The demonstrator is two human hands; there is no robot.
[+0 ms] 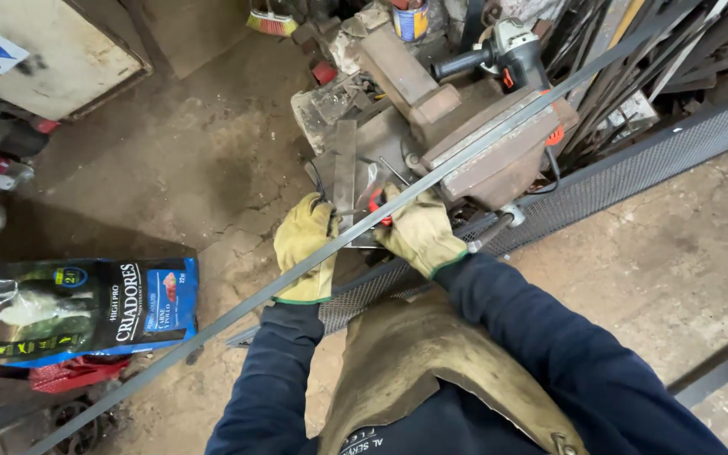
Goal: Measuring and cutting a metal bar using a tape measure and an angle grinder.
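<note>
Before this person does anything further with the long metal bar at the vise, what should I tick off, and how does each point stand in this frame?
1. Both hands gloved: ok. Left hand and right hand wear yellow leather gloves.
2. Long metal bar supported: ok, it lies across the bench vise.
3. Bar clamped in the vise: cannot tell.
4. Left hand on the bar: ok, it grips it.
5. Right hand's grip: cannot tell; a red-handled tool shows at the glove, its kind unclear.
6. Angle grinder away from the hands: ok, it lies behind the vise.
</note>
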